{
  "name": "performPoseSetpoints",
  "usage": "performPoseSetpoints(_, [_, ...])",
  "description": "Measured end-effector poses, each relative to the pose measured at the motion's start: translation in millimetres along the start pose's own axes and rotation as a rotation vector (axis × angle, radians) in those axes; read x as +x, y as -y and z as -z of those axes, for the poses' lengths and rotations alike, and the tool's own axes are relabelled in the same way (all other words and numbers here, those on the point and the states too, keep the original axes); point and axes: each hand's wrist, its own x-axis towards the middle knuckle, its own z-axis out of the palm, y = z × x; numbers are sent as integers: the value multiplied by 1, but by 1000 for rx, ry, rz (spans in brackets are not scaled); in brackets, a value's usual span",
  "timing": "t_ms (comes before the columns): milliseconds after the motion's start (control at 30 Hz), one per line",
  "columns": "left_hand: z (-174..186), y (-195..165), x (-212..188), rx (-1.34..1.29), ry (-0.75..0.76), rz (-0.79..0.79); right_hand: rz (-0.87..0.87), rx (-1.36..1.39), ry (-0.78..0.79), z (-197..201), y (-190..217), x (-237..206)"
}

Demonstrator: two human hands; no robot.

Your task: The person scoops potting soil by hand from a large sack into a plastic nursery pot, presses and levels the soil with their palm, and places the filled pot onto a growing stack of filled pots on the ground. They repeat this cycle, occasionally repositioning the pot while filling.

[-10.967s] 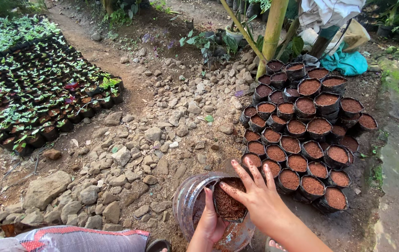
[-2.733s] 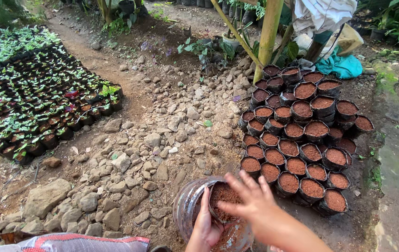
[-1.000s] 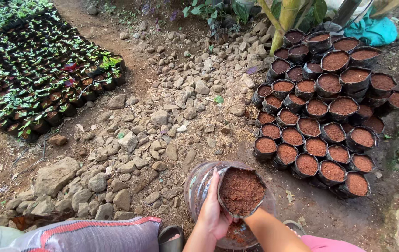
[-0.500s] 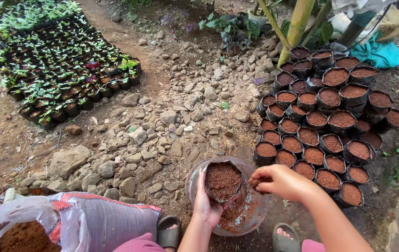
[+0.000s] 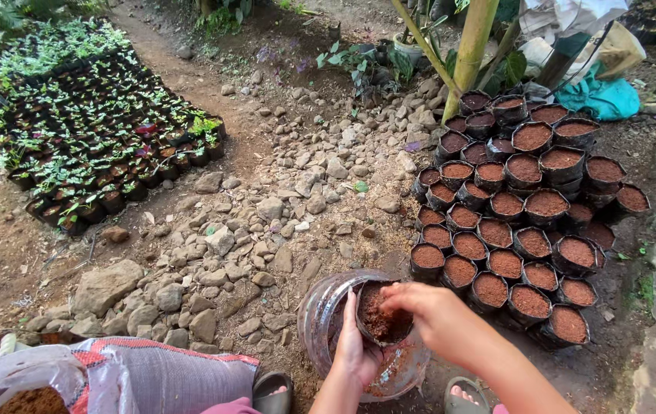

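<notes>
Small black grow bag (image 5: pixel 381 314), nearly full of reddish-brown soil, sits inside a clear plastic tub (image 5: pixel 320 318) on the ground in front of the person's feet. Left hand (image 5: pixel 356 349) cups the bag's near side, fingers wrapped round it, holding it upright. Right hand (image 5: pixel 435 314) is over the bag's mouth, fingers curled down onto the soil; can't tell whether it holds a pinch of soil or only presses. Judging by that, this is the topping-up and firming stage: bag looks close to full. Next move probably needs a steady lift with both hands so the soft bag doesn't slump or spill, then a spot among the filled bags (image 5: pixel 523 215), which stand packed together just right of the tub, nearest row close by. Loose soil lies in the tub bottom. Woven sack (image 5: pixel 121 376) with the same soil sits at lower left, open. Sandalled feet (image 5: pixel 274 387) flank the tub. Stony patch (image 5: pixel 266 222) lies ahead; bed of potted seedlings (image 5: pixel 90 138) well apart at upper left; bamboo pole (image 5: pixel 472 38) behind the bags.
</notes>
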Motion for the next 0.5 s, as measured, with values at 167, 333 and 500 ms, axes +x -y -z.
performPoseSetpoints(167, [4, -6, 5, -60, -6, -32, -298, -16, 3, 7, -2, 4])
performPoseSetpoints(333, [10, -8, 10, -59, -95, -12, -56, -226, -48, -22, 4, 9])
performPoseSetpoints(500, [13, -8, 15, -39, -126, -28, -61, -316, 5, -43, 4, 10])
